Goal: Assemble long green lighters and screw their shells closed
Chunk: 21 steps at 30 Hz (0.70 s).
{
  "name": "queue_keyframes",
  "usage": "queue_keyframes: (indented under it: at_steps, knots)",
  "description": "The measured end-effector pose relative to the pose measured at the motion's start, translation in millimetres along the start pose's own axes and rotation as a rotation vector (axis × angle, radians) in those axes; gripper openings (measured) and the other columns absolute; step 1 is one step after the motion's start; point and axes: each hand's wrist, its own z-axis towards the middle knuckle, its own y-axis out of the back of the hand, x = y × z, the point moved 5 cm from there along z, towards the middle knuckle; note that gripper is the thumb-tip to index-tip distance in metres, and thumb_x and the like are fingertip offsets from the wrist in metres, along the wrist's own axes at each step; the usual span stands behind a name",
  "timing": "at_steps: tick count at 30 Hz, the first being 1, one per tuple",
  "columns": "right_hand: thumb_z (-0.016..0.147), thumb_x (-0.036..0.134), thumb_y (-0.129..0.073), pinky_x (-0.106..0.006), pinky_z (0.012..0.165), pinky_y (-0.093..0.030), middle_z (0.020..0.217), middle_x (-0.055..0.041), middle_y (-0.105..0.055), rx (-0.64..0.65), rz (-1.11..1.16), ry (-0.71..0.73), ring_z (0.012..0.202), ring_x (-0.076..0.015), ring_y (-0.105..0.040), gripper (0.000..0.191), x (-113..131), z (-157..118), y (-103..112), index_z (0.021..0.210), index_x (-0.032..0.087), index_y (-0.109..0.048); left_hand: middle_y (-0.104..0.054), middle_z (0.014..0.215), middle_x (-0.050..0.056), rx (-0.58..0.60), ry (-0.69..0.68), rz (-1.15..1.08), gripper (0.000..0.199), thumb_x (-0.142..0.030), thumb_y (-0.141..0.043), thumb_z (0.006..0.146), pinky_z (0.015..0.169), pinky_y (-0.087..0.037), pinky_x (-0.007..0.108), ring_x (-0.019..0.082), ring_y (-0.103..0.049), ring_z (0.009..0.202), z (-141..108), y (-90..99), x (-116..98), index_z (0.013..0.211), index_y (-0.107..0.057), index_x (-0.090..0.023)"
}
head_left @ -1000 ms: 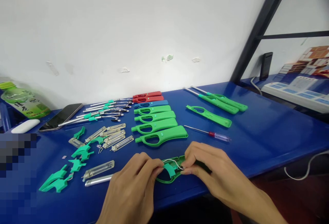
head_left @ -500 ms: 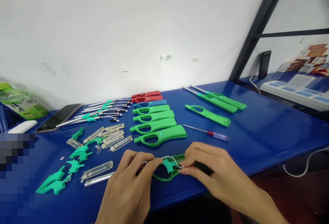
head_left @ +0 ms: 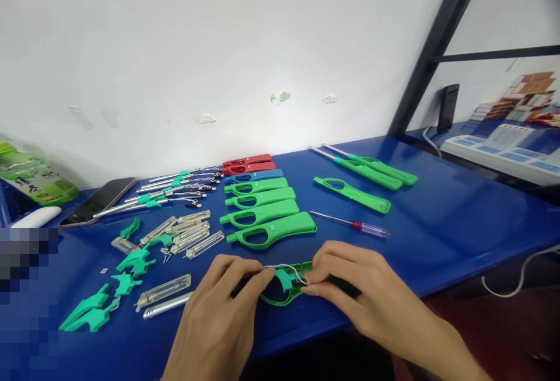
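Because the white wire point(head_left: 284, 265) bows loosely above the teal trigger point(head_left: 284, 280), it could get trapped if the open green shell point(head_left: 307, 265) were covered now. That shell lies at the near edge, between the hands. The right hand point(head_left: 363, 279) pinches the wire's right end; the left hand point(head_left: 214, 311) hides what its fingers grasp. A tug could unseat the trigger. Farther off, right, lies a screwdriver point(head_left: 371, 229).
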Motion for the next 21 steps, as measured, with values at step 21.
queue_keyframes:
  at_steps: [21]
  knots:
    - [0.110, 0.026, -0.058, -0.031, 0.080, -0.050, 0.098, -0.0018, -0.066, 0.035, -0.214, 0.094, 0.089, -0.0169, -0.062, 0.019, 11.8, -2.2, -1.2, 0.095, 0.023, -0.070, -0.067, 0.117, 0.011, 0.172, -0.001, 0.018, 0.040, 0.000, -0.055, 0.101, 0.092, -0.063, 0.036, 0.024, -0.057, 0.110, -8.4, 0.6, -7.0, 0.137, -0.066, -0.016]
